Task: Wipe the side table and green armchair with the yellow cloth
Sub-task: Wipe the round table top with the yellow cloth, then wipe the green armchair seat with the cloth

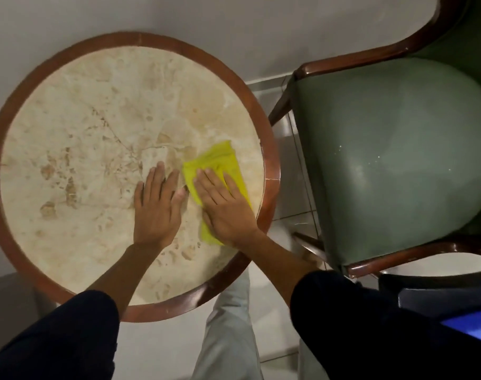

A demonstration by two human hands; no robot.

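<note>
Both hands lie flat at frame centre on the side table [69, 111]: the right hand [223, 204] presses open-palmed on the yellow cloth [220, 160] to scrub, the left hand [155, 207] rests empty and spread, seemingly bracing, with the green armchair [393, 160] waiting at right.

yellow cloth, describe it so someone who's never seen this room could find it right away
Start at the round side table with the pale marbled top and reddish-brown wooden rim, left of the green armchair. On the table's right side, near the rim, lies the yellow cloth, pressed flat under the right hand, while the left hand rests on bare stone beside it. It is the only bright yellow thing in view.
</note>
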